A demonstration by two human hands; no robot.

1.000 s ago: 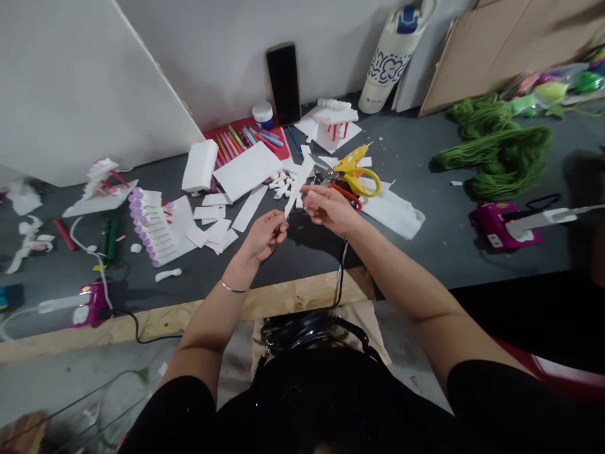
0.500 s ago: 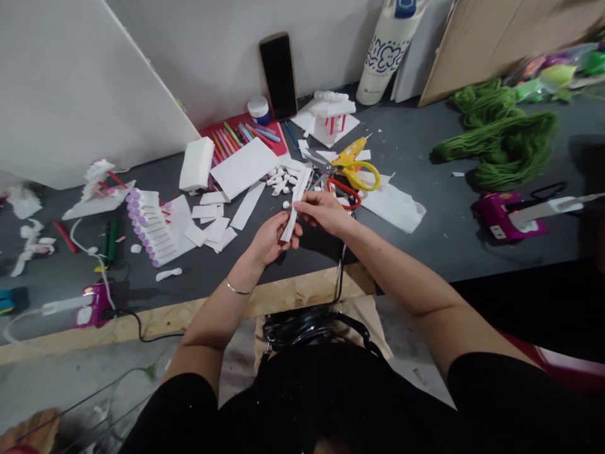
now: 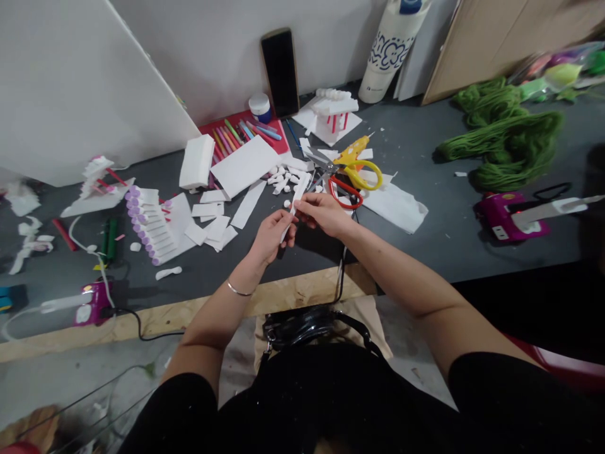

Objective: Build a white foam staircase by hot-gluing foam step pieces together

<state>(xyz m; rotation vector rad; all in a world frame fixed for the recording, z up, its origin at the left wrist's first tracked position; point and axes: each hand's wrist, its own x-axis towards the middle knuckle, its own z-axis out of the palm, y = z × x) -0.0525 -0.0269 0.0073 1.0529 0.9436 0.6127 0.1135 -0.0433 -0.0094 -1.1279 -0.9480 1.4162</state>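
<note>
Between both hands is a narrow white strip (image 3: 301,185), folded lengthwise, that looks like tissue or paper. My left hand (image 3: 275,234) pinches its lower part between thumb and fingers. Higher up, my right hand (image 3: 322,212) grips the same strip with closed fingers. Small white rolled pieces (image 3: 282,181) lie just beyond the hands. Scissors (image 3: 363,176) with one yellow and one red handle rest open by my right hand, next to a yellow glue gun (image 3: 354,150). Cut white strips (image 3: 218,228) are scattered left of my left hand.
A white stack (image 3: 196,162) and coloured pens (image 3: 236,135) lie behind. A phone (image 3: 280,72) leans on the wall near a tumbler (image 3: 391,53). Green yarn (image 3: 510,139) and a purple power socket (image 3: 505,217) are at right. Purple-tipped white rolls (image 3: 150,227) lie left.
My left thumb has come down over the strip, and its fingers have closed on it. The strip looks narrower now. The right hand has barely moved.
</note>
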